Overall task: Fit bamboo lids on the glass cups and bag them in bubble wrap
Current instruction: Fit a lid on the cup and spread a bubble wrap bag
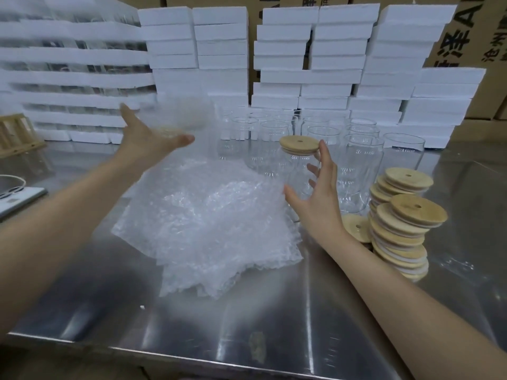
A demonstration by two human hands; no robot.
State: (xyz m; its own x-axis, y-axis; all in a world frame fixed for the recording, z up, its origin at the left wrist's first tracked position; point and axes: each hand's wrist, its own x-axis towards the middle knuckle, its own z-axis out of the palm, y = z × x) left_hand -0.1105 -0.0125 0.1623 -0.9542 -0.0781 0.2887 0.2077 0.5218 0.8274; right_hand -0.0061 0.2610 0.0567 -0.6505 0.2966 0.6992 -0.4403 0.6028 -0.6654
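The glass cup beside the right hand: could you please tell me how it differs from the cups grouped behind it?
The near cup carries a bamboo lid; the cups behind are open-topped. The near cup stands in front, beside the bubble wrap, with the open right hand at its side; the cups behind stand crowded together with no hand by them. All are clear, upright glass on the steel table.
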